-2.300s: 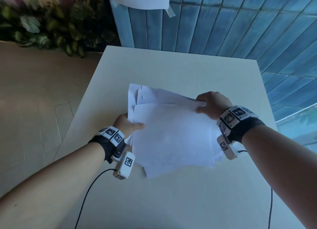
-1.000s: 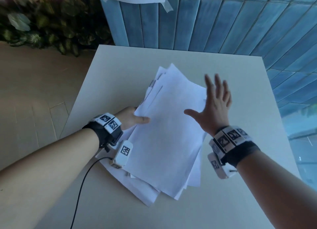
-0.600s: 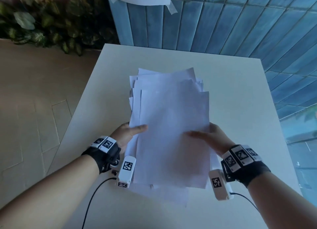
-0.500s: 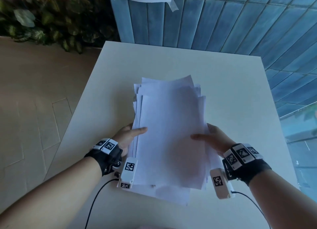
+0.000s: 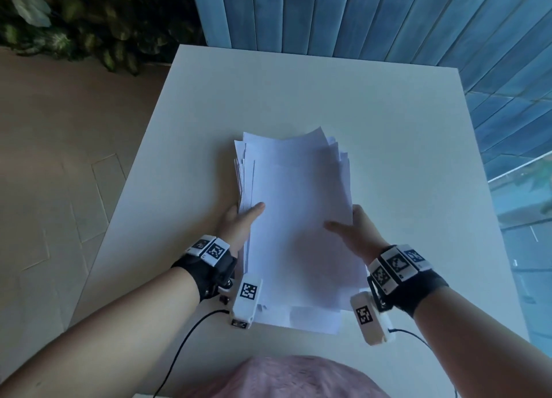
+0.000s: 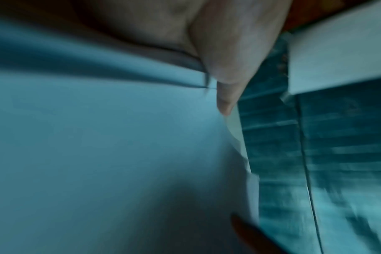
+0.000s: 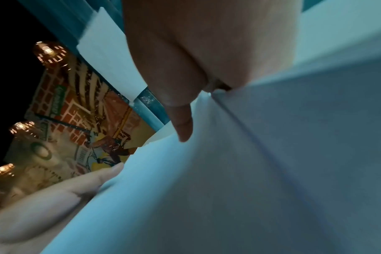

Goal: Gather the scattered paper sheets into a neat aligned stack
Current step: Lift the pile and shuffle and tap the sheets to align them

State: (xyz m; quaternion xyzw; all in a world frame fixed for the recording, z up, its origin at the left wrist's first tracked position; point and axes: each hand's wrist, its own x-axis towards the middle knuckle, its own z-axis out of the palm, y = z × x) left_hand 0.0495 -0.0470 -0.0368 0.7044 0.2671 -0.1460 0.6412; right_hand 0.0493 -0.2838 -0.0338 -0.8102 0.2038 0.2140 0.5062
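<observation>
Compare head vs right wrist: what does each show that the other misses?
Head only: the whole paper stack with uneven far and near edges fanned out, the white table, both wrist bands, the leafy plants, and a pink garment at the bottom edge.

Right wrist only: a colourful wall mural and round lamps beyond the papers, and a close view of the sheet edges under the thumb.

Both: the right hand and left hand gripping opposite long sides of the stack, thumbs on top, and the blue panelled wall.
</observation>
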